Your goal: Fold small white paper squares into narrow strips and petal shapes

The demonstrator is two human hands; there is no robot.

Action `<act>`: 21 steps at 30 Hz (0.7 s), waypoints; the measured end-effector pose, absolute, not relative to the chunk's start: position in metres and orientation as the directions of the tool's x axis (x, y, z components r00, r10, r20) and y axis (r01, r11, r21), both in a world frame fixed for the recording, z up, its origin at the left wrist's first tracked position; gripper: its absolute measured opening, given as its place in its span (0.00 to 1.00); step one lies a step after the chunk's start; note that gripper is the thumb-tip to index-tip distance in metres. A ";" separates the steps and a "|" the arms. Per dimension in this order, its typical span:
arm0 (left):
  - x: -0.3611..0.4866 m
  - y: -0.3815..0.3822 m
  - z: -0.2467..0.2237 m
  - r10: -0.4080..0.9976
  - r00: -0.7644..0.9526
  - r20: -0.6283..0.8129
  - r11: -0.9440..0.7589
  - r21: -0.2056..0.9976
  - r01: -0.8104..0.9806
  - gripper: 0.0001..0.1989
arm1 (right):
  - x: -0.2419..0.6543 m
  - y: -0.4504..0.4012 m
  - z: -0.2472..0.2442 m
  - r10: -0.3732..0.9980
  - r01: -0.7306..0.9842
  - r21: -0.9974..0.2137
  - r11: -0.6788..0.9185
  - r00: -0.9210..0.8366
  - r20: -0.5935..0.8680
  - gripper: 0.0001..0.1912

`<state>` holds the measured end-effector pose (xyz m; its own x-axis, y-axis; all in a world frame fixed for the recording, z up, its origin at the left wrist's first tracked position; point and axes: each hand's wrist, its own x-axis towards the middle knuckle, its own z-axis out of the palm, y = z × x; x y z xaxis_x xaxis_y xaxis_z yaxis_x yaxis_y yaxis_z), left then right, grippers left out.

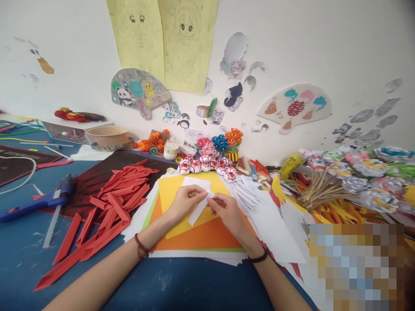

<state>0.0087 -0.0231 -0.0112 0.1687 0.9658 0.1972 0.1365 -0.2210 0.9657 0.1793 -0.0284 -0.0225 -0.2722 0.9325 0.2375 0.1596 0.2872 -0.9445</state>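
Observation:
Between my two hands is a narrow white paper strip [198, 212], slanting down to the left over the yellow sheet. My left hand [189, 199] pinches its upper end from the left. From the right, my right hand [224, 209] closes its fingertips on the same end, almost touching the left thumb. Below lie a yellow paper sheet [170, 199] and an orange sheet [194, 241], stacked on white and green ones. Another white piece of paper [196, 181] rests on the yellow sheet behind my hands.
Folded red paper strips [118, 205] are heaped at left, beside a blue glue gun [61, 194]. Red-and-white paper flowers [204, 164] stand behind the sheets. White strips [248, 194] lie at right, near paper flowers on sticks [320, 190]. A beige bowl [107, 134] sits back left.

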 end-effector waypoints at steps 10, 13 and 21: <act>0.010 -0.024 -0.015 0.965 0.086 0.247 -0.260 0.943 0.208 0.14 | 0.182 -0.029 -0.020 0.920 0.142 -0.947 0.288 -0.317 0.232 0.17; 0.010 -0.025 -0.014 0.966 0.077 0.246 -0.257 0.939 0.229 0.14 | 0.182 -0.029 -0.019 0.917 0.141 -0.947 0.288 -0.325 0.231 0.17; 0.010 -0.027 -0.011 0.961 0.057 0.272 -0.277 0.921 0.273 0.14 | 0.181 -0.028 -0.020 0.920 0.123 -0.955 0.269 -0.326 0.217 0.15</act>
